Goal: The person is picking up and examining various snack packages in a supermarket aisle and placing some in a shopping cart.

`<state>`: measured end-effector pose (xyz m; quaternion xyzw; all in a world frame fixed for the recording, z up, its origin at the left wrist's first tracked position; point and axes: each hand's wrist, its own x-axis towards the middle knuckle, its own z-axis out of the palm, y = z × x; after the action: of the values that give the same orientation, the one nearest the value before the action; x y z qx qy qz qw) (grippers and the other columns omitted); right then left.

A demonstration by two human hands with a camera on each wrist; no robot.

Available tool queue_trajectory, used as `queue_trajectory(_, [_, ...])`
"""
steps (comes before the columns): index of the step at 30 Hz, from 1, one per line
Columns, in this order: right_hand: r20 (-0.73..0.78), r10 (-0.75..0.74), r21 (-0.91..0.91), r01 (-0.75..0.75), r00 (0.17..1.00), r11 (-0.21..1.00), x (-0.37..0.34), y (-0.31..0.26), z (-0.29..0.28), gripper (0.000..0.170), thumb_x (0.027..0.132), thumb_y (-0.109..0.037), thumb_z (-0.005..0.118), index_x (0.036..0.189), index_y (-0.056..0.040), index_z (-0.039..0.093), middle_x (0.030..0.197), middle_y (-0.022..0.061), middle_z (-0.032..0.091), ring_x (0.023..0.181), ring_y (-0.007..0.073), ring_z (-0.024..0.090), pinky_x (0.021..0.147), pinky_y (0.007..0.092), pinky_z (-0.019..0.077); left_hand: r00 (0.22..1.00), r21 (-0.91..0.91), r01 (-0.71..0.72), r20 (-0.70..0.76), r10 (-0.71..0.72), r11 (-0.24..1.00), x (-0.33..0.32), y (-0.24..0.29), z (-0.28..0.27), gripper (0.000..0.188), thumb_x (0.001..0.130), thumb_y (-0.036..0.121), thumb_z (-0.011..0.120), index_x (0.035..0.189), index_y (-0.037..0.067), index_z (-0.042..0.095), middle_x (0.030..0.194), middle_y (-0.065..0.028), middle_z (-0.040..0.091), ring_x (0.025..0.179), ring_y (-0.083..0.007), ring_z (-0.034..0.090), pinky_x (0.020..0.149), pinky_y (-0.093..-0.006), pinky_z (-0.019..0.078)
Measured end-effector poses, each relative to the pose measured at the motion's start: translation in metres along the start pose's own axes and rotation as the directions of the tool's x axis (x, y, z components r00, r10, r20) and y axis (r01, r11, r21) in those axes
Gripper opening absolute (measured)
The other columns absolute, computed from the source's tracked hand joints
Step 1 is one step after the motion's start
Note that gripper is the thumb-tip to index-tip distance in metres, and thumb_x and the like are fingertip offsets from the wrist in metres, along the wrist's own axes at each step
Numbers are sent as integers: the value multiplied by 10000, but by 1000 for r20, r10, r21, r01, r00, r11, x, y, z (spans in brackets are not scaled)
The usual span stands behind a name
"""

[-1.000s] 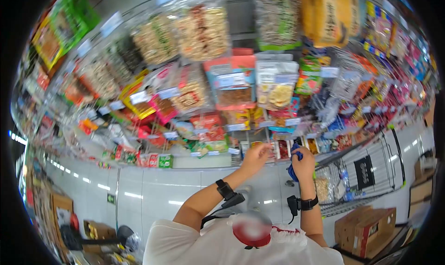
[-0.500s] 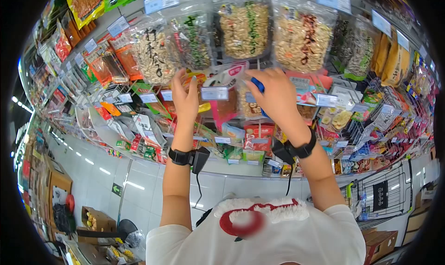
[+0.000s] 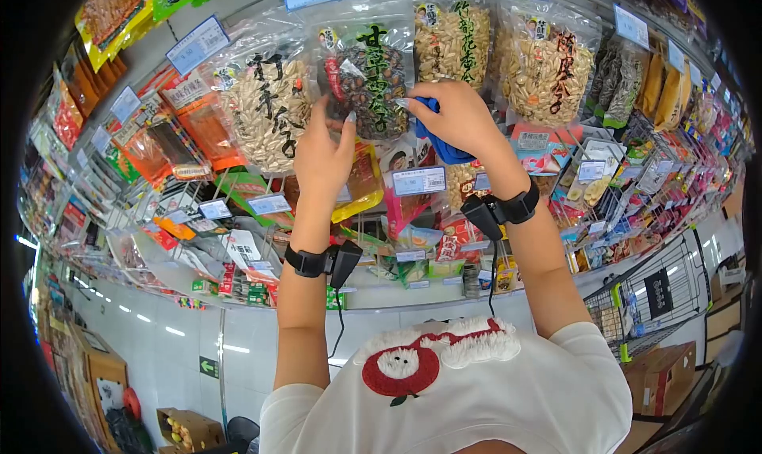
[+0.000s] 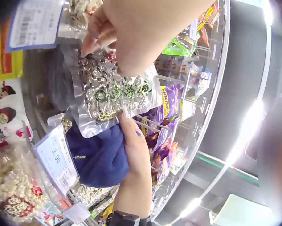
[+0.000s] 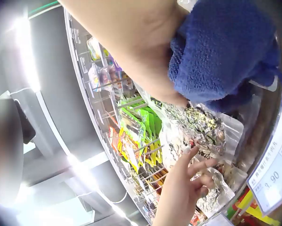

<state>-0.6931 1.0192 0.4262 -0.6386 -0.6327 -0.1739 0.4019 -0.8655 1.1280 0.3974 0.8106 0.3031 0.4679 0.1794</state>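
Note:
A clear bag of dark melon seeds (image 3: 367,85) hangs in the upper middle of the head view, between both hands. At its lower left edge is my left hand (image 3: 324,160), its thumb and forefinger spread apart, the thumb over the bag's front. My right hand (image 3: 464,121) grips a bunched blue cloth (image 3: 446,143), fingertips right at the bag's right edge. In the left wrist view the cloth (image 4: 97,155) bulges below the seed bag (image 4: 110,92). From the right wrist, the cloth (image 5: 223,52) covers much of the right hand, and the left hand (image 5: 181,190) shows loosely bent fingers.
Bags of pale seeds (image 3: 266,109) hang to the left, and more (image 3: 548,77) to the right. Price tags (image 3: 419,181) jut out on hooks under the bags. A shopping cart (image 3: 659,291) stands at the right, beside a cardboard box (image 3: 663,378).
The view has swung left along the shelf and come closer to the seed bags. Both hands have risen from the lower racks to the dark seed bag, the blue cloth still in the right hand.

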Motion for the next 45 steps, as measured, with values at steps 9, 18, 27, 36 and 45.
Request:
queue_trajectory(9, [215,77,411,-162,974,897,-10,-12,-44,145,800,-117,558,799,28,553,675,22,528,653,62,454,613,227,387,989,-278,-18,137,58,960,-4,-32,-10,359,793,232,572,1072,13,513,761,-60,595,569,-119,534,528,-251,418])
queue_trajectory(18, [163,195,782,-247,967,573,-33,-59,-67,138,778,-108,592,813,25,608,743,16,587,713,78,518,654,230,415,890,-885,390,433,144,253,-42,9,-56,376,782,18,553,1142,2,448,992,-51,578,818,-84,545,676,-214,427])
queue_trajectory(27, [221,345,658,-401,912,638,-97,-43,-81,91,780,-76,577,804,11,590,771,13,593,756,71,531,655,212,409,839,-838,504,533,112,210,-99,34,-42,500,727,13,625,1172,-11,398,1056,-69,524,950,-140,510,806,-282,424])
queue_trajectory(36, [-272,210,-183,-265,939,947,-181,-59,-158,529,588,-163,666,1092,-74,532,1027,90,561,979,272,488,815,361,388,485,-688,554,725,489,470,-156,94,90,455,682,-3,643,1101,-6,465,986,-31,543,881,-104,519,752,-248,431])
queue_trajectory(45, [-23,129,-417,-127,991,900,-278,-40,-169,428,614,-66,566,1035,-144,582,1131,-28,525,1067,204,468,767,352,395,488,-597,790,750,447,139,-181,170,155,401,694,-34,603,1076,4,484,1015,-38,545,935,-120,517,829,-280,422])
